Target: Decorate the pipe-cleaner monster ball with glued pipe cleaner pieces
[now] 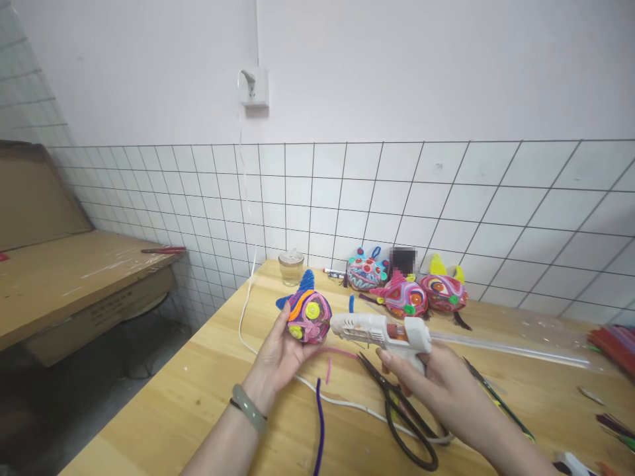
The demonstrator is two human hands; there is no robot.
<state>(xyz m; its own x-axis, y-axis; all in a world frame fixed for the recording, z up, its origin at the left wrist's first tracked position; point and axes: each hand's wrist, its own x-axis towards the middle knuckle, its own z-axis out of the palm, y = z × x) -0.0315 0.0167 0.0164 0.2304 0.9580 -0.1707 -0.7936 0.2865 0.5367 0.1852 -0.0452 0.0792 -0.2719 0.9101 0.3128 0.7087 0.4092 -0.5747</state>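
In my left hand rests a colourful fish ornament with yellow buttons and blue pipe-cleaner fins. My right hand is wrapped round the handle of a white hot glue gun, its nozzle pointing left at the fish's right side. A long clear glue stick sticks out of the gun's back. Beneath the gun lie black-handled scissors, partly covered by my right hand. A purple pipe cleaner and a short pink piece lie on the table near my wrists.
Finished-looking fish ornaments stand along the wall beside a glass jar. A white cord runs from the wall socket across the wooden table. At right lie a pencil and a bundle of coloured pipe cleaners.
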